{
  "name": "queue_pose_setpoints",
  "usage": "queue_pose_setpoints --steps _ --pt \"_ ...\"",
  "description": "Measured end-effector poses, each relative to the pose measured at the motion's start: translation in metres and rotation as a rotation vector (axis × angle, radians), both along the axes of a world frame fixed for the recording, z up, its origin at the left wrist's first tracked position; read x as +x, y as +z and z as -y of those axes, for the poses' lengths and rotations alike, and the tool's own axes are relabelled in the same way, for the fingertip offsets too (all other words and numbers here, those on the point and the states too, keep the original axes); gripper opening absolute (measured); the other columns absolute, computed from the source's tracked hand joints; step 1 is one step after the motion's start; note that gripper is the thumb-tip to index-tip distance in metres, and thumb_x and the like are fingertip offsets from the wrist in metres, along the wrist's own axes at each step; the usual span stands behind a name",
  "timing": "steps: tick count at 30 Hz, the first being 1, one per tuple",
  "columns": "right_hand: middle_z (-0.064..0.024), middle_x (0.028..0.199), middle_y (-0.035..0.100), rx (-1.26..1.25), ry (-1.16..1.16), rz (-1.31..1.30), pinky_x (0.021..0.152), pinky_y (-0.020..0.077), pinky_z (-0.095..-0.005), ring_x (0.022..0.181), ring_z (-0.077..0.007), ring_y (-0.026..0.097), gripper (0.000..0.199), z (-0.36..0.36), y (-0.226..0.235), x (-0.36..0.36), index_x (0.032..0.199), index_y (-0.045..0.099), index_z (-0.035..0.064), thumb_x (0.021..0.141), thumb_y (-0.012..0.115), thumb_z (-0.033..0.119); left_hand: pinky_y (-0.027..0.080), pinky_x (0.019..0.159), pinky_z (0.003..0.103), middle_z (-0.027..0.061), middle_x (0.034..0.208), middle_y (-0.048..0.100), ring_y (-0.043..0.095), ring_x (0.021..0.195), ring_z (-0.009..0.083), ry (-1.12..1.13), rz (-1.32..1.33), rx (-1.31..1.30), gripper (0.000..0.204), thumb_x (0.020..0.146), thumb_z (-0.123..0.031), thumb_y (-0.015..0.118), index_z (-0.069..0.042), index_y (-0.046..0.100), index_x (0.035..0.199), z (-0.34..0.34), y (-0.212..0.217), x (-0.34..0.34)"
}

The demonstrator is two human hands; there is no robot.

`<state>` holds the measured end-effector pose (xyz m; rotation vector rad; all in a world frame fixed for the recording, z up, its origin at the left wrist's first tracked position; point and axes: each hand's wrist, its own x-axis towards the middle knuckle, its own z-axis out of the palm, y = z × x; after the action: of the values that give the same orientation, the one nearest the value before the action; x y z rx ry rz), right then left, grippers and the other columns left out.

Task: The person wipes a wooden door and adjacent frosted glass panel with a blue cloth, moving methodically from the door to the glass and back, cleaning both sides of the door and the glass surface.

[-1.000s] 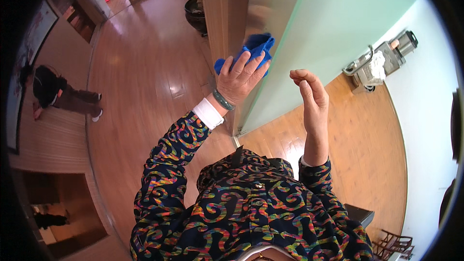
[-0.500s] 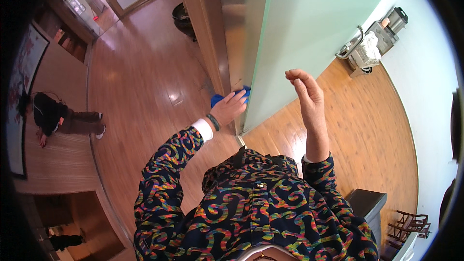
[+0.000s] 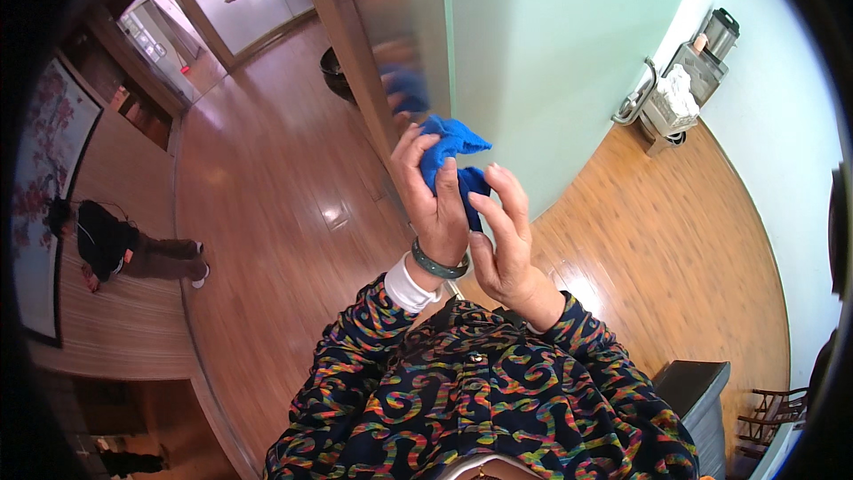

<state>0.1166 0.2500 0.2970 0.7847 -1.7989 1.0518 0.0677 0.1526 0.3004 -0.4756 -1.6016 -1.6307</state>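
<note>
A blue cloth (image 3: 455, 149) is bunched between both hands in front of my chest. My left hand (image 3: 433, 194), with a green bangle at the wrist, grips the cloth from the left. My right hand (image 3: 503, 244) touches its lower right part with spread fingers. Just beyond the hands stands a frosted glass panel (image 3: 404, 27) in a wooden frame, with a pale green wall (image 3: 569, 44) to its right. The glass reflects the cloth faintly.
Wooden floor (image 3: 267, 204) spreads to the left and right. A person in dark clothes (image 3: 115, 249) crouches at the far left. A metal cart with white towels (image 3: 671, 98) stands by the right wall. A dark bin (image 3: 338, 71) sits behind the frame, a grey box (image 3: 702, 391) at lower right.
My left hand has pulled the blue cloth off the glass edge and back toward me. My right hand has come in from the side and now touches the cloth.
</note>
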Motion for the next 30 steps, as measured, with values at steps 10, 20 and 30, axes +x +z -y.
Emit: queue_pose_setpoints --steps 10,20,30 --pt "-0.0258 0.137 0.048 -0.109 0.023 -0.019 0.111 0.0311 -0.0499 0.133 -0.0449 0.04 0.043 0.012 0.039 -0.037 0.127 0.052 -0.0059 0.085 0.055 0.001 0.009 0.118 0.047 0.0209 0.158 0.017 0.01 0.147 0.0363 -0.245 -0.162 -0.124 0.078 0.1 -0.057 0.016 0.004 0.026 0.148 0.0 0.036 0.004" --pt "-0.0157 0.113 0.056 -0.196 -0.329 -0.242 0.089 0.0446 -0.0437 0.102 -0.0349 0.053 0.037 0.003 0.058 -0.081 0.104 0.063 0.0042 0.071 0.058 -0.012 0.01 0.115 0.056 0.0277 0.157 0.013 0.007 0.144 0.0498 0.043 -0.166 -0.482 0.079 0.1 -0.058 0.023 0.004 0.023 0.15 0.001 0.045 0.02" --pt "-0.0236 0.143 0.038 -0.171 -0.196 -0.327 0.106 0.0331 -0.0565 0.13 -0.0456 0.038 0.047 0.036 0.029 -0.07 0.126 0.054 0.0086 0.081 0.067 0.01 0.011 0.117 0.049 0.0247 0.159 0.012 0.008 0.147 0.0411 -0.12 -0.194 -0.325 0.078 0.1 -0.058 0.026 0.0 0.017 0.152 0.013 0.025 0.021"
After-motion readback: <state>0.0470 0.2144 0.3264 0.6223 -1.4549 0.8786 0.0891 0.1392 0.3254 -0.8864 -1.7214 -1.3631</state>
